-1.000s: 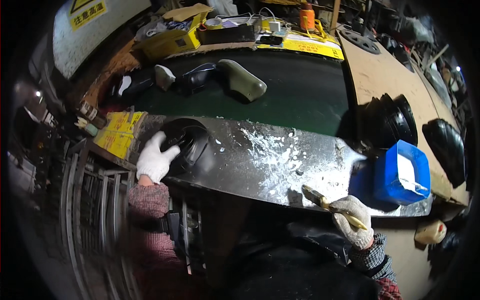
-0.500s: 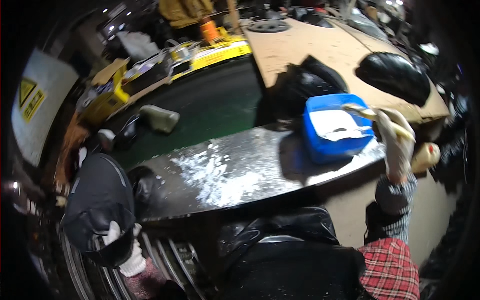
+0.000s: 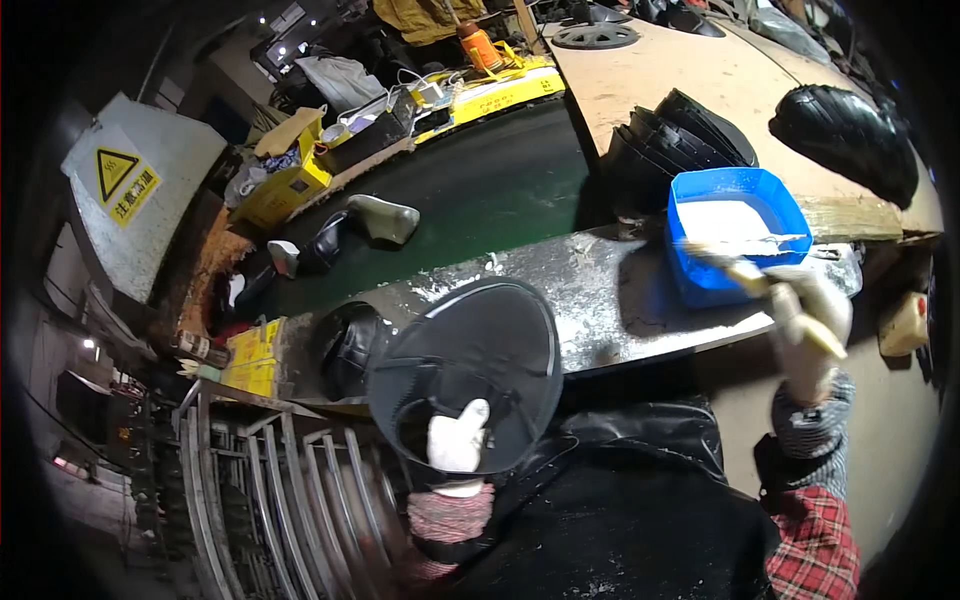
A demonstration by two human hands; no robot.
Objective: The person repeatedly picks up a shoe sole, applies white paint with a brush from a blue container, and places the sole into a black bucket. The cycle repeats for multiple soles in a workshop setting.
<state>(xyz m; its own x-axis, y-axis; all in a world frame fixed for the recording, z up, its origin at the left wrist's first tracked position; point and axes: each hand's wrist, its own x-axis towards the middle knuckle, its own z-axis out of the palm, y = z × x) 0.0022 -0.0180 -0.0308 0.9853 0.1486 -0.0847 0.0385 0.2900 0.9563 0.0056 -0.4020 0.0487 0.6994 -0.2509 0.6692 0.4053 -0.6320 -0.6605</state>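
Note:
My left hand (image 3: 458, 440), in a white glove, grips a black cap-shaped piece (image 3: 500, 345) by its lower edge, thumb inside. The piece is tilted with its dark hollow side toward me, in front of the metal bench. In my right hand (image 3: 815, 315), also gloved, is a brush (image 3: 745, 268) with a pale handle, somewhat blurred. Its head lies over the near side of a blue tub (image 3: 700, 285); I cannot tell whether it touches the rim. White liquid (image 3: 725, 220) sits inside the tub, which stands on the metal bench (image 3: 600, 335).
A stack of black curved pieces (image 3: 675, 140) and another black piece (image 3: 850, 145) lie near the tub. White residue marks the bench. Beyond runs a dark green belt (image 3: 470, 205) carrying several small items. A metal rack (image 3: 290, 480) stands at lower left, a warning-signed panel (image 3: 150, 190) above.
The left hand has brought the black piece rightward over the bench edge and turned its hollow side toward me. The brush has come down to the tub's near side. The view has shifted.

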